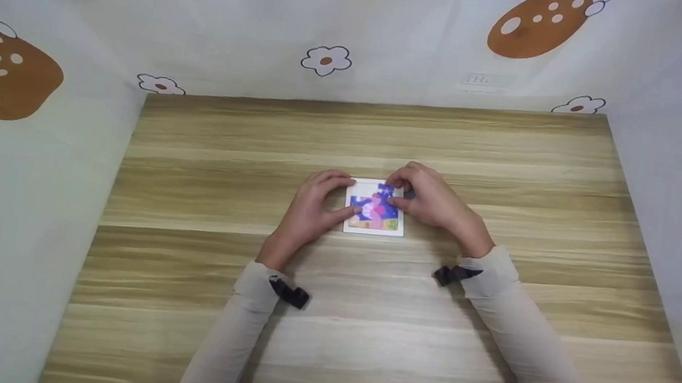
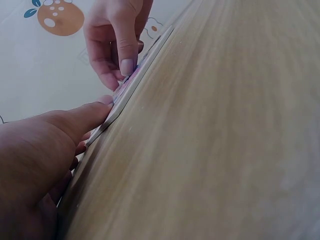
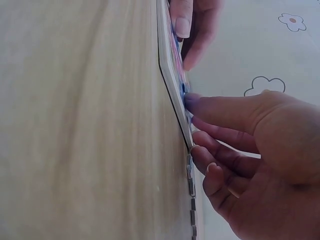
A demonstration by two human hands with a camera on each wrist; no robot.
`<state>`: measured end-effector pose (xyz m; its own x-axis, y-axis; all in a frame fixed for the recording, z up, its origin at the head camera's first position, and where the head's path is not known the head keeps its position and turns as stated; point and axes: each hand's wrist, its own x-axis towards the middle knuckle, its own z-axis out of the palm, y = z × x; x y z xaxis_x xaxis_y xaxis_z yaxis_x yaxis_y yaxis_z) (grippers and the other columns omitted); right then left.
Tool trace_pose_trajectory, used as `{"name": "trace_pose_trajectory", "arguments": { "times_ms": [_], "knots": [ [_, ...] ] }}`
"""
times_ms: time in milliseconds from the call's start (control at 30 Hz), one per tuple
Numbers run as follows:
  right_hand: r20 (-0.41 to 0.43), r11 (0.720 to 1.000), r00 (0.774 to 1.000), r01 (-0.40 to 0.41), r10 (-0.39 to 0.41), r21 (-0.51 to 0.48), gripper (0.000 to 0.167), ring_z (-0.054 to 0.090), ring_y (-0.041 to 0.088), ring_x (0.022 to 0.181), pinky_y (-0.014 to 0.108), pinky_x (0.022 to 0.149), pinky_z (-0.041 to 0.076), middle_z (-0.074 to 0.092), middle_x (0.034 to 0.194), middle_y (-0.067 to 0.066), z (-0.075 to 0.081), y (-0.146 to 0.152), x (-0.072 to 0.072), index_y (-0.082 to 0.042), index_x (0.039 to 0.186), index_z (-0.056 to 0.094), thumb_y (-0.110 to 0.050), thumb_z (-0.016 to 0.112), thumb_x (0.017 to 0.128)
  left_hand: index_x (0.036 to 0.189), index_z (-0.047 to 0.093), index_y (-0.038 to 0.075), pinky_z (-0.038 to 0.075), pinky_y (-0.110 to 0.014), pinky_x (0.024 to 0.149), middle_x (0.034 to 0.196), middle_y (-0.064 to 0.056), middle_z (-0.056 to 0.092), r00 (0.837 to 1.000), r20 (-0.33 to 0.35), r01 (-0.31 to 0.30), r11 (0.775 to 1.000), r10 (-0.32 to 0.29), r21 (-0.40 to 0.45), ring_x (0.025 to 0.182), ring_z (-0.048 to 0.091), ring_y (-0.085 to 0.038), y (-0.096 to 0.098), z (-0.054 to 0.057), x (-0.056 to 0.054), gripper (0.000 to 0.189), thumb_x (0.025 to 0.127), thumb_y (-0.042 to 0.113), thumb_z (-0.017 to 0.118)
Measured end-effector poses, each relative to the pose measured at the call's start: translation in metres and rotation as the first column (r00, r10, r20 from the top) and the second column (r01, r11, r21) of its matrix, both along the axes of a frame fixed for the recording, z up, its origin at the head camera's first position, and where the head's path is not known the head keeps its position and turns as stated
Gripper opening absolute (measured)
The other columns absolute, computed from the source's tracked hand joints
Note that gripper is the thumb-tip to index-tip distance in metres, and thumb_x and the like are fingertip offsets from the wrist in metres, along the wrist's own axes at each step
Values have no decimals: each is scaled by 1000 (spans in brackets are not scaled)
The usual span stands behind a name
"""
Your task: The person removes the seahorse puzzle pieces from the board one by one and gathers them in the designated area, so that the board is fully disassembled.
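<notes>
A small square picture puzzle (image 1: 374, 231) with a white border lies flat on the wooden table. Its picture is blue, pink and green, and a white patch shows at the upper left. My left hand (image 1: 309, 207) holds the puzzle from the left, thumb over the picture and a fingertip at the top-left corner. From the right, my right hand (image 1: 434, 199) pinches a blue puzzle piece (image 1: 385, 191) at the upper right of the picture between thumb and forefinger. In the right wrist view, the right thumb presses on the blue part while the other fingers curl beside the border.
Beyond the puzzle's edge, several thin flat pieces (image 3: 193, 210) show edge-on in a row by the right hand. Pale cloth (image 1: 243, 38) with flower prints surrounds the table (image 1: 228, 130) at the back and sides. Each cuff carries a black camera strap (image 1: 290, 292).
</notes>
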<state>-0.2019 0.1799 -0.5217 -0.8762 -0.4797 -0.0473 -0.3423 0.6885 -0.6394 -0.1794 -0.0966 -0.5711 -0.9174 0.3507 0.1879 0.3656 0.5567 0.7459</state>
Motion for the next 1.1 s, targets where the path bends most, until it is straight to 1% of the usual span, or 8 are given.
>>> {"name": "trace_pose_trajectory", "arguments": {
  "times_ms": [200,500,667,867,1100],
  "knots": [
    [8,1000,1000,0,0,-16,25,64,27,100,39,88,52,71,108,12,-1,0,0,-4,117,78,-14,83,95,134,75,14,42,-43,124,142,-2,69,1000,-3,-1,1000,1,5,140,58,-24,0,-1,0,52,92,41,88],
    [21,1000,1000,-9,9,-4,27,65,29,103,42,93,56,70,113,12,-1,1,1,-3,120,76,-13,81,97,134,75,14,41,-45,125,142,-2,69,1000,-1,-7,1000,7,0,141,58,-25,0,-1,0,52,91,40,89],
    [8,1000,1000,-18,19,-12,28,65,29,104,43,94,57,69,114,13,0,1,1,-3,122,75,-13,81,97,134,75,13,42,-45,124,141,-2,70,1000,-12,-3,1000,3,-3,140,59,-25,0,-1,0,52,92,40,88],
    [7,1000,1000,-12,12,-27,29,64,27,100,40,89,55,70,113,12,0,2,1,-3,124,74,-15,80,98,135,74,14,42,-41,124,142,-2,69,1000,-7,0,1000,0,-8,140,59,-24,0,0,0,53,92,40,88],
    [35,998,999,-3,5,-59,29,66,22,90,34,78,54,73,103,11,3,3,2,-3,124,73,-12,79,98,135,74,14,41,-42,125,142,-2,69,1000,-1,-2,1000,2,0,140,58,-24,0,-1,0,53,91,40,89]
  ]
}}
